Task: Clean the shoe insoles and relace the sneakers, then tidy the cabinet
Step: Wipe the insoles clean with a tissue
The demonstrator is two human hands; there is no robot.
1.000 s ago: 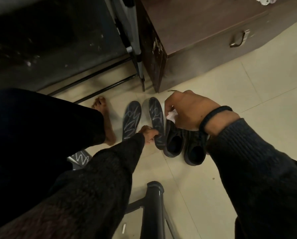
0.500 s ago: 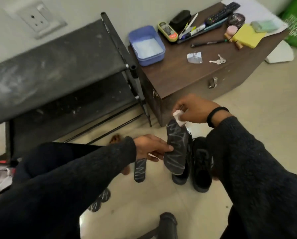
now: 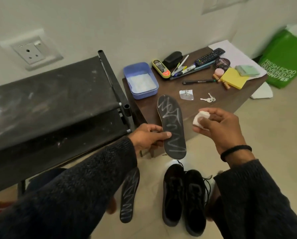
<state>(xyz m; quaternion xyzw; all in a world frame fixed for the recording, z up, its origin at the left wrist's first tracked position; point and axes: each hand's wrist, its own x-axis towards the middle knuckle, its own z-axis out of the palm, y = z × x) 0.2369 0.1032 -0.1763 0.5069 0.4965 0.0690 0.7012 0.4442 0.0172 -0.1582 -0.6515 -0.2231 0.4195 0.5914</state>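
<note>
Two hands are working in front of the person, both reaching out of dark knitted sleeves. The left hand [image 3: 148, 137] is gripping a dark insole [image 3: 172, 126] by its edge, thumb lying across the chalky white scribbles on its face and fingers curling behind it, so the insole is standing raised with its toe pointing away. Just right of it, apart from the insole, the right hand [image 3: 220, 125] is turning palm inward and pinching a small white wad [image 3: 200, 120] between thumb and fingertips; a black band is circling that wrist.

Below the hands, on the tiled floor, a second insole [image 3: 128, 195] with the same white marks is lying flat, partly behind the left sleeve. Right of it, a pair of black sneakers [image 3: 184, 197] is standing side by side, loose laces trailing from them.

Beyond the hands, a brown bench [image 3: 222, 107] is carrying a blue plastic tub [image 3: 140, 80], which is holding something white that I cannot identify. Farther back on it are lying a shoe-polish applicator [image 3: 161, 69], pens [image 3: 198, 81], a remote [image 3: 209, 56], a round tin [image 3: 222, 62], yellow sticky notes [image 3: 234, 78] and keys [image 3: 208, 99]. Left of the left hand, a dusty black shoe rack [image 3: 49, 100] is standing against the wall. Far right, a green bag [image 3: 285, 61] is leaning on the wall.
</note>
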